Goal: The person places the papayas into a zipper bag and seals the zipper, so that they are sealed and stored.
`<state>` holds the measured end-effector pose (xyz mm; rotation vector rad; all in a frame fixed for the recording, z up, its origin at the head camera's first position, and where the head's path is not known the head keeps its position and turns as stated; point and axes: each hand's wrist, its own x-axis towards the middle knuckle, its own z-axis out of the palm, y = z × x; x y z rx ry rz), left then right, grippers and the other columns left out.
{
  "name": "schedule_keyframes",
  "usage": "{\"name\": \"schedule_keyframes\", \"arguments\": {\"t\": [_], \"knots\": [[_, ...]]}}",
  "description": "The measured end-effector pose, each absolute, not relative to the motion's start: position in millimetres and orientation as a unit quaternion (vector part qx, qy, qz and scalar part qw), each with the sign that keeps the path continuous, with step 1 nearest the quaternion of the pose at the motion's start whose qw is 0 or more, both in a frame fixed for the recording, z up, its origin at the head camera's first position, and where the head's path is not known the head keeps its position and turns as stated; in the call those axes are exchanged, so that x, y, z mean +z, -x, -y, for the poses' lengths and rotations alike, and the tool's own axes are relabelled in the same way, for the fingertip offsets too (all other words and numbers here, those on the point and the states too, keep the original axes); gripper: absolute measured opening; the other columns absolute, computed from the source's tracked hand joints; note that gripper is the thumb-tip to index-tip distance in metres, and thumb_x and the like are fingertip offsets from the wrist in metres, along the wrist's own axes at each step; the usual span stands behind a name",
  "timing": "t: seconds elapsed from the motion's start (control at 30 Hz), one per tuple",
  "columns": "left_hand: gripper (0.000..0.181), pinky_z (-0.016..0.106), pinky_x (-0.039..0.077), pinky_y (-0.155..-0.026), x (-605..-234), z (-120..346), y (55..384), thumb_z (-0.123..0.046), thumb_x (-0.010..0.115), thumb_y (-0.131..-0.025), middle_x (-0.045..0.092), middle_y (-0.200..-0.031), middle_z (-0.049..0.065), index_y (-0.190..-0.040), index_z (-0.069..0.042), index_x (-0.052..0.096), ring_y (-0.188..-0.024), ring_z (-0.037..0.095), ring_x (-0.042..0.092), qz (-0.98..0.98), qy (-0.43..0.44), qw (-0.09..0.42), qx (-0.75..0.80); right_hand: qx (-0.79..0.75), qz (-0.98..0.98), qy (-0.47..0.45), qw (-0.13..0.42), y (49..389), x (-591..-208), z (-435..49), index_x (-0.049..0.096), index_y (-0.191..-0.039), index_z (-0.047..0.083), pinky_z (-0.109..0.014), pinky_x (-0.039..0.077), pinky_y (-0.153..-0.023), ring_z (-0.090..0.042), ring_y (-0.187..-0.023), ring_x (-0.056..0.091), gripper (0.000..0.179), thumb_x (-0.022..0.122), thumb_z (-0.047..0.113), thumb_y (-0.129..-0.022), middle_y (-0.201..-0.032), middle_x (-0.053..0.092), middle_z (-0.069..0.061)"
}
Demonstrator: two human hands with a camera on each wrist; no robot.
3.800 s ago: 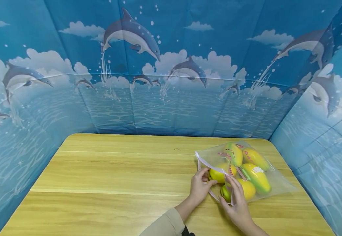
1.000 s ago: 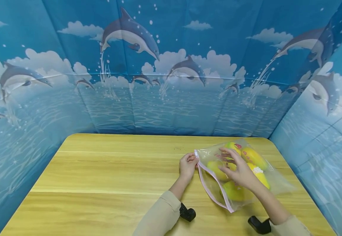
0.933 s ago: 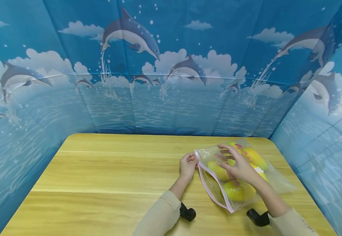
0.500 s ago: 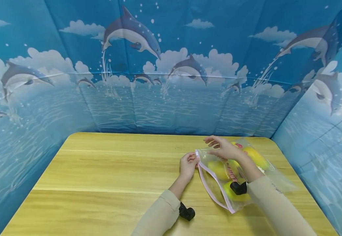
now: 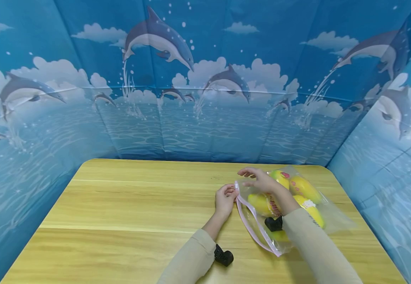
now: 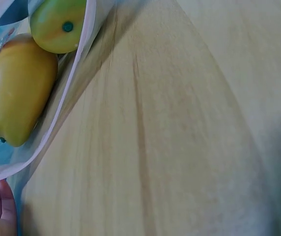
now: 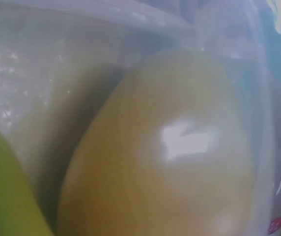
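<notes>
A clear slider zip bag with pink edging lies at the right of the table, its mouth facing left and gaping. Inside are several yellow-green mangoes; two mangoes show near the mouth in the left wrist view. My left hand pinches the far corner of the mouth, right by the white slider. Above that same corner, my right hand reaches over the bag, fingers loosely extended and holding nothing. One mango fills much of the right wrist view, seen through the plastic.
The wooden table stretches away to the left of the bag. A blue dolphin-printed curtain closes off the back and sides. Black wrist cameras stick out beside the sleeves.
Earlier both hands were at the bag's mouth; the left then took the far corner. Over the last second my right hand has moved left across the bag to that corner, its forearm following.
</notes>
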<state>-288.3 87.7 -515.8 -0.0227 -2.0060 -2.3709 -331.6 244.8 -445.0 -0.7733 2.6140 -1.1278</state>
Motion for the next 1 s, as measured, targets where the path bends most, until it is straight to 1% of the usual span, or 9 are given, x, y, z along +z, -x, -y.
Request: {"name": "schedule_keyframes", "arguments": {"t": [0.17,0.23,0.33,0.53,0.6,0.7,0.83,1.0], "knots": [[0.019,0.023,0.055,-0.059,-516.7,-87.1,288.7,0.005,0.063,-0.079,0.064,-0.082,0.013,-0.099,0.008,0.063,-0.064,0.006,0.056,0.647,0.013,0.026,-0.762,-0.369,-0.887,0.263,0.089,331.6,-449.9,-243.1,0.053,-0.120,-0.002,-0.056,0.032,-0.100,-0.038,-0.116,0.044,0.035,0.060,0.009,-0.087,-0.121,0.053,-0.018],[0.020,0.023,0.055,-0.059,-516.9,-86.9,288.7,0.005,0.064,-0.079,0.064,-0.082,0.013,-0.098,0.008,0.063,-0.064,0.006,0.055,0.647,0.012,0.029,-0.762,-0.374,-0.885,0.262,0.088,330.5,-450.9,-242.1,0.054,-0.119,-0.001,-0.056,0.031,-0.101,-0.038,-0.117,0.044,0.034,0.061,0.009,-0.087,-0.121,0.054,-0.017],[0.020,0.023,0.055,-0.059,-517.3,-86.5,288.8,0.004,0.065,-0.079,0.064,-0.082,0.013,-0.098,0.008,0.064,-0.065,0.006,0.055,0.653,0.017,0.036,-0.757,-0.374,-0.884,0.267,0.081,329.0,-453.4,-241.2,0.056,-0.116,0.001,-0.057,0.032,-0.100,-0.038,-0.116,0.045,0.031,0.061,0.010,-0.087,-0.119,0.055,-0.017],[0.020,0.031,0.057,-0.062,-517.1,-86.7,287.9,0.005,0.064,-0.079,0.064,-0.084,0.017,-0.099,0.009,0.063,-0.067,0.009,0.057,0.659,0.027,0.042,-0.751,-0.389,-0.879,0.264,0.077,328.1,-458.2,-241.1,0.057,-0.112,0.001,-0.057,0.032,-0.099,-0.037,-0.113,0.047,0.027,0.060,0.010,-0.087,-0.114,0.057,-0.016],[0.020,0.032,0.057,-0.061,-517.0,-86.9,287.5,0.005,0.064,-0.079,0.064,-0.083,0.017,-0.098,0.009,0.063,-0.067,0.010,0.057,0.661,0.028,0.046,-0.749,-0.397,-0.876,0.261,0.077,328.0,-458.7,-240.9,0.058,-0.110,0.001,-0.055,0.033,-0.099,-0.035,-0.112,0.048,0.026,0.061,0.009,-0.086,-0.113,0.057,-0.015],[0.018,0.028,0.056,-0.060,-515.4,-86.7,286.5,0.004,0.065,-0.079,0.064,-0.082,0.015,-0.096,0.008,0.063,-0.067,0.009,0.057,0.667,0.028,0.052,-0.743,-0.404,-0.872,0.267,0.071,328.2,-459.9,-240.3,0.058,-0.107,0.002,-0.054,0.036,-0.097,-0.034,-0.108,0.049,0.023,0.062,0.010,-0.086,-0.110,0.058,-0.014],[0.017,0.020,0.054,-0.062,-514.1,-86.3,285.7,0.003,0.066,-0.078,0.065,-0.082,0.012,-0.095,0.005,0.065,-0.067,0.008,0.057,0.679,0.028,0.059,-0.731,-0.410,-0.867,0.276,0.056,328.4,-461.9,-239.1,0.058,-0.103,0.000,-0.053,0.037,-0.095,-0.034,-0.103,0.050,0.019,0.061,0.007,-0.086,-0.105,0.058,-0.015],[0.018,0.016,0.051,-0.063,-515.0,-86.0,287.2,0.002,0.068,-0.077,0.064,-0.081,0.013,-0.093,0.006,0.064,-0.067,0.007,0.057,0.685,0.047,0.077,-0.723,-0.421,-0.862,0.278,0.047,323.3,-456.6,-233.6,0.057,-0.102,-0.004,-0.054,0.037,-0.094,-0.035,-0.100,0.051,0.017,0.059,0.002,-0.086,-0.103,0.057,-0.019]]}}
